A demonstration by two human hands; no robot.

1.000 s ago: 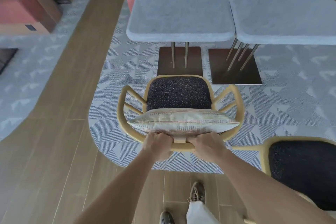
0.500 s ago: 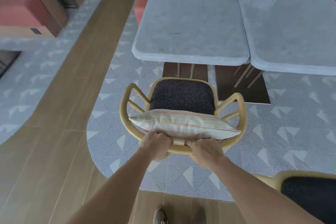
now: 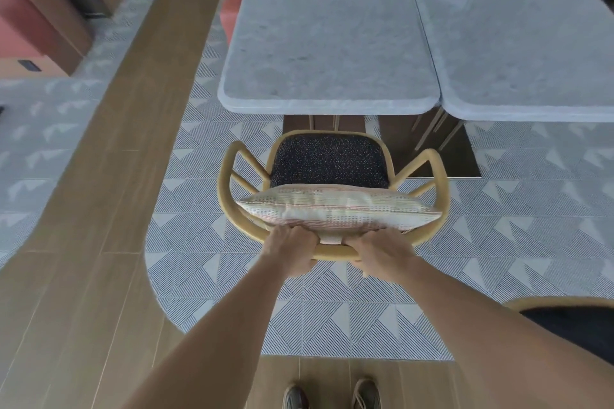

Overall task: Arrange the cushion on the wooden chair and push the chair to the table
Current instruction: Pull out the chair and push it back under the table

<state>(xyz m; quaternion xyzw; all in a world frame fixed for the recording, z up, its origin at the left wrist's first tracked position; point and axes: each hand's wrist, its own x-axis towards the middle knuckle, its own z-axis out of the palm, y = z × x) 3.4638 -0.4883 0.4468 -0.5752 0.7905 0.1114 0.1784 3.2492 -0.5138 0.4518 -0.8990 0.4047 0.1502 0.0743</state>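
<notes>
Wood-framed chair (image 3: 329,161) is right in your grip. Your left hand (image 3: 289,251) and right hand (image 3: 382,252) are both curled over the top rail of the backrest, knuckles up. They sit side by side with a short gap between them, and a small pale tab (image 3: 332,239) shows in that gap.

The cushion (image 3: 335,207), the pale striped one, is just past your fingers. It stands on its long edge against the inside of the backrest and reaches nearly from one armrest to the other. Its near edge looks like it's touching your fingers, though I can't tell for sure. Beyond it you can see the dark speckled seat pad.

Straight ahead of your hands is the grey stone-look table (image 3: 329,33). The front of the seat is close to its near edge, but from this angle I can't tell if it's under the top at all. A second table (image 3: 531,36) of the same kind butts up against it, ahead and off to your right hand's side.

The chair stands on a blue-and-white patterned rug (image 3: 332,315), and a strip of wooden floor (image 3: 99,209) runs well off to the left of your left hand. Behind your right forearm, another chair (image 3: 571,325) with the same dark seat pokes in. Your shoes (image 3: 295,397) are down below both arms.
</notes>
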